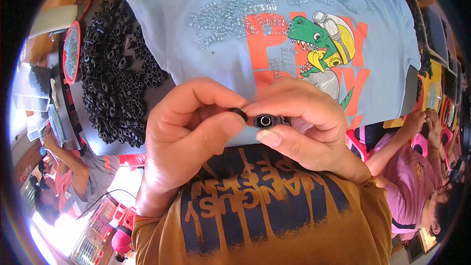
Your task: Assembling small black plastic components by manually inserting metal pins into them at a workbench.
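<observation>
Both of my hands are close together in front of my chest, at the table's near edge. My left hand (181,130) pinches a small black piece (238,114) between thumb and forefinger, and most of it is hidden by the fingertips. Between the thumb and fingers of my right hand (311,122) is a small black plastic part (265,120) with a light ring around a round hole in its end. The two pieces are side by side with a narrow gap. Beyond my hands, many small metal springs (230,17) lie scattered on a light blue T-shirt (196,64).
A large heap of black plastic parts (115,73) lies left of the shirt on the grey table (100,140). At the far left stands a red-rimmed tray (65,61) with springs in it. Co-workers sit on both sides; a pink-sleeved arm (400,137) reaches in at right.
</observation>
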`<state>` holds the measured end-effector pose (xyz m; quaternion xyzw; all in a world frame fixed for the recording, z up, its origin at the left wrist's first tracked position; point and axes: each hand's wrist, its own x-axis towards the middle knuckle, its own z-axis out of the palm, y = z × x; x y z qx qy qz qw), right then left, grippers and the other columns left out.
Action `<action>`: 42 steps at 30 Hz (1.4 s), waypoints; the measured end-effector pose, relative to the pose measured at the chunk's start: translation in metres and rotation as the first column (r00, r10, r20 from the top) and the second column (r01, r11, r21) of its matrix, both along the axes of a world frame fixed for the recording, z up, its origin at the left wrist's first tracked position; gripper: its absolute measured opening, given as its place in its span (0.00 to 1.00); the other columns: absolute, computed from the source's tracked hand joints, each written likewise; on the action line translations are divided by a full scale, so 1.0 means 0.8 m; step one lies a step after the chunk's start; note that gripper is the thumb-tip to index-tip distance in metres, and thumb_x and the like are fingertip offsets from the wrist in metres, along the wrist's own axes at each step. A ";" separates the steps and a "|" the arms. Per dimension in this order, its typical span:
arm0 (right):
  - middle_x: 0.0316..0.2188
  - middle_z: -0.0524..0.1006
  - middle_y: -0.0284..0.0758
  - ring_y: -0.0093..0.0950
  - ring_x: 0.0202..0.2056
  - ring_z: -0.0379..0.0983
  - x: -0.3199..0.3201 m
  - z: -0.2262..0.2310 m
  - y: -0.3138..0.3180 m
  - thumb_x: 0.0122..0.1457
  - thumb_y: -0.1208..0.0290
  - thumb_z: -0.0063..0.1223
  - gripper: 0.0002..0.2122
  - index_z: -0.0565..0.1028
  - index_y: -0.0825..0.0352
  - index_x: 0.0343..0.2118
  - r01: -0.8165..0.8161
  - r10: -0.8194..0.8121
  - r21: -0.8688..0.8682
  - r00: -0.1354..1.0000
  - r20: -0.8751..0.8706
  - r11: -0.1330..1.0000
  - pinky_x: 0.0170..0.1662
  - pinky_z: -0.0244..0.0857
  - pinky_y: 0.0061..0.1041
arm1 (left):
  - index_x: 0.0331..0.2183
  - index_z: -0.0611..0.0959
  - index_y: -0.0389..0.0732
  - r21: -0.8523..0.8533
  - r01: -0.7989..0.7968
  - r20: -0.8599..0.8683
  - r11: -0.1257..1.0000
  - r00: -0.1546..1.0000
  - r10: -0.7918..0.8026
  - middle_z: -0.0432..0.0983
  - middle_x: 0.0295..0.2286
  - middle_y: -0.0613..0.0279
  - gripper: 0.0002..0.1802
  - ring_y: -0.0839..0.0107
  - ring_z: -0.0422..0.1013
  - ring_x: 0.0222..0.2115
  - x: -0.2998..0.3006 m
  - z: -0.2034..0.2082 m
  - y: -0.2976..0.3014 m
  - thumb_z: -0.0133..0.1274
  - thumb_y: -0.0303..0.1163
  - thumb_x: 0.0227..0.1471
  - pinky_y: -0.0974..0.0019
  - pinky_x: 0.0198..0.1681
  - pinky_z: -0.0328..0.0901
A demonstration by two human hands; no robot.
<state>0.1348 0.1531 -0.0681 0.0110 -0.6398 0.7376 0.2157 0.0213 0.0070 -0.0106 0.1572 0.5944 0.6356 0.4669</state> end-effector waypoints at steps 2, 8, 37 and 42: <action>0.29 0.76 0.36 0.27 0.31 0.71 0.003 0.003 0.000 0.49 0.78 0.59 0.12 0.75 0.70 0.38 -0.006 0.008 -0.016 0.998 0.069 1.000 0.32 0.63 0.22 | 0.37 0.76 0.32 -0.017 -0.064 0.063 0.998 0.996 0.065 0.73 0.26 0.66 0.09 0.86 0.65 0.21 -0.001 0.000 -0.003 0.52 0.22 0.51 0.83 0.23 0.58; 0.26 0.75 0.32 0.19 0.25 0.69 0.002 0.001 -0.015 0.48 0.79 0.61 0.10 0.75 0.69 0.35 0.095 -0.074 -0.233 0.992 0.098 0.968 0.26 0.61 0.17 | 0.37 0.77 0.30 -0.033 -0.023 -0.010 0.999 1.000 0.023 0.73 0.25 0.66 0.09 0.86 0.64 0.19 -0.005 0.008 0.002 0.51 0.21 0.51 0.84 0.21 0.57; 0.23 0.75 0.32 0.19 0.21 0.68 0.007 -0.001 -0.014 0.48 0.81 0.59 0.06 0.75 0.70 0.30 0.112 -0.099 -0.145 0.990 0.099 0.983 0.23 0.59 0.18 | 0.38 0.76 0.30 -0.138 0.293 -0.908 0.946 0.345 -0.240 0.72 0.27 0.50 0.18 0.62 0.69 0.22 -0.002 0.004 0.007 0.53 0.14 0.39 0.67 0.24 0.66; 0.22 0.75 0.32 0.17 0.21 0.67 0.003 0.001 -0.012 0.49 0.82 0.58 0.05 0.75 0.71 0.30 0.051 -0.046 -0.192 0.999 0.028 0.980 0.22 0.58 0.17 | 0.39 0.73 0.29 0.015 0.273 -0.991 0.962 0.134 -0.023 0.72 0.29 0.49 0.24 0.65 0.70 0.21 0.003 -0.027 0.004 0.55 0.15 0.33 0.69 0.23 0.66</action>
